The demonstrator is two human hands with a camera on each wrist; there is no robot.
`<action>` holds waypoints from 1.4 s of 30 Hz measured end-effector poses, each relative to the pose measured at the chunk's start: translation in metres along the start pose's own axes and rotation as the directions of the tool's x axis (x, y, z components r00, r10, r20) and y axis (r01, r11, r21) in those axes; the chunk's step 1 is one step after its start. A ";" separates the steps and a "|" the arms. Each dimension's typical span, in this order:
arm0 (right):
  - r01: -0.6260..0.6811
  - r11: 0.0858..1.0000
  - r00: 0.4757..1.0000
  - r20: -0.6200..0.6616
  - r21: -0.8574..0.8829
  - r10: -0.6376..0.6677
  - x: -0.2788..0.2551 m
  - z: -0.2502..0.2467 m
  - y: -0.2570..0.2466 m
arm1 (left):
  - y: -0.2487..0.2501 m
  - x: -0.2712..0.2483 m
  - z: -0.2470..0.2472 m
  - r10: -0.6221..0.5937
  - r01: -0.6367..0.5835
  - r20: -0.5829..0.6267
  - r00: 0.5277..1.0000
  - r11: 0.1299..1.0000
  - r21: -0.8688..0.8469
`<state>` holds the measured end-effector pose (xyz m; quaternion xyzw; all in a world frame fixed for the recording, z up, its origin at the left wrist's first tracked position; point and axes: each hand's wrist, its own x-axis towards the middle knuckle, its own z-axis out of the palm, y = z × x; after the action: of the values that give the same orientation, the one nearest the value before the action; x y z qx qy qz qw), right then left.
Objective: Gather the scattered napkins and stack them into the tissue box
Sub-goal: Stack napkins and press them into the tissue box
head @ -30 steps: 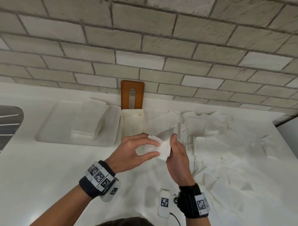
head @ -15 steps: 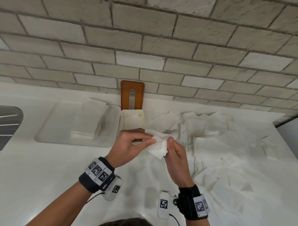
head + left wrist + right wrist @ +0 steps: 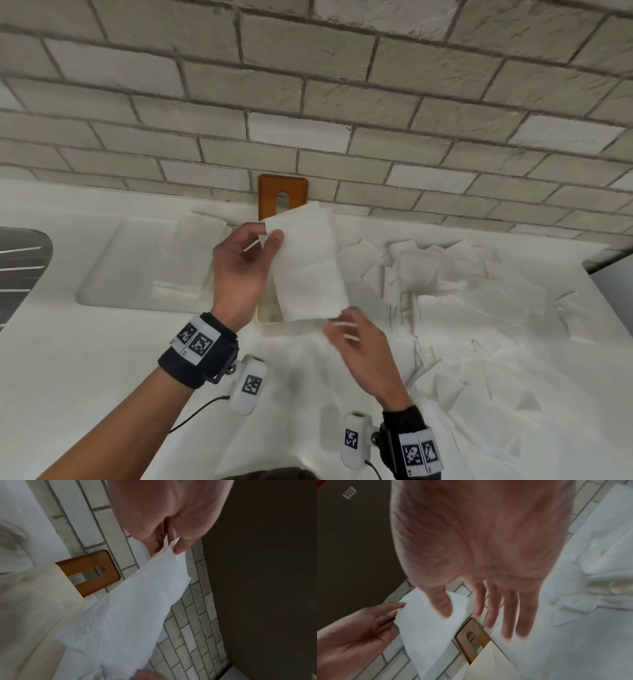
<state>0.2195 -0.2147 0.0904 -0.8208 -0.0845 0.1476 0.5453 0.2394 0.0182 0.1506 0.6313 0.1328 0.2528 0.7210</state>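
Unfolded since half a second ago: the white paper napkin (image 3: 308,267), then a crumpled wad pinched between both hands at frame centre, now hangs as a long flat sheet, and the left hand has risen toward the upper middle of the head view.

White countertop (image 3: 85,359) fills the lower two thirds of the head view; grey-white brick wall (image 3: 342,85) fills the top.

Scattered white napkins (image 3: 479,308) lie in a loose heap across the right half of the counter. A shallow white rectangular tray (image 3: 113,274) sits left of centre, with a folded stack of napkins (image 3: 185,274) on its right part.

Cream open-topped tissue box (image 3: 269,317) stands at centre, mostly hidden behind the hanging sheet; only its near lower-left corner shows. Its orange-brown wooden lid with a slot (image 3: 270,195) leans upright against the wall behind it.

Held napkin: upper left corner above the box, lower edge level with the box's near rim.

Left hand (image 3: 239,270): thumb and fingers pinch the napkin's top left corner; the left wrist view confirms the pinch.

Right hand (image 3: 356,346): motion-blurred, fingers spread and straight just below the napkin's lower right corner, grasping nothing in the right wrist view.
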 end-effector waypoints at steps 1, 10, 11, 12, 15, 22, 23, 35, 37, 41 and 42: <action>0.022 0.998 0.993 -0.119 0.057 -0.015 0.003 -0.003 0.001 | 0.001 -0.002 0.000 0.004 -0.004 0.018 1.000 1.000 0.014; 0.362 0.909 0.886 -0.380 0.208 -0.266 0.030 0.025 -0.061 | -0.006 -0.021 0.011 0.037 -0.092 0.237 0.971 0.970 0.225; 0.385 0.900 0.868 -0.413 0.207 -0.276 0.033 0.026 -0.065 | -0.007 -0.022 0.011 0.046 -0.106 0.233 0.971 0.961 0.254; 0.405 0.894 0.847 -0.447 0.190 -0.289 0.035 0.027 -0.067 | -0.007 -0.022 0.010 0.052 -0.114 0.224 0.973 0.955 0.273; 0.427 0.893 0.812 -0.493 0.140 -0.311 0.040 0.026 -0.069 | -0.003 -0.022 0.009 0.052 -0.111 0.227 0.972 0.961 0.255; 0.365 0.878 0.884 -0.410 0.311 -0.223 0.044 0.037 -0.070 | -0.013 -0.006 0.005 0.030 -0.081 0.192 0.981 0.961 0.264; 0.355 0.882 0.894 -0.388 0.309 -0.224 0.044 0.041 -0.064 | -0.016 -0.001 0.005 0.030 -0.072 0.162 0.986 0.963 0.260; -0.037 0.975 0.998 -0.059 -0.218 0.024 0.098 0.074 -0.011 | -0.063 0.080 -0.024 -0.042 -0.094 0.186 0.982 0.743 0.663; -0.098 0.929 0.993 0.025 -0.357 0.114 0.107 0.083 -0.012 | -0.075 0.087 -0.032 -0.001 -0.176 0.232 0.973 0.648 0.741; -0.076 0.794 0.976 0.119 -0.602 0.184 0.114 0.097 -0.010 | -0.090 0.087 -0.034 -0.130 -0.424 0.545 0.828 0.491 0.761; -0.047 0.759 0.974 0.138 -0.650 0.179 0.113 0.099 -0.009 | -0.093 0.086 -0.033 -0.246 -0.483 0.608 0.755 0.419 0.769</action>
<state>0.2926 -0.0911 0.0456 -0.9430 -0.1321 0.2210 0.2108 0.3122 0.0849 0.0648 0.9673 -0.0577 -0.0366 0.2441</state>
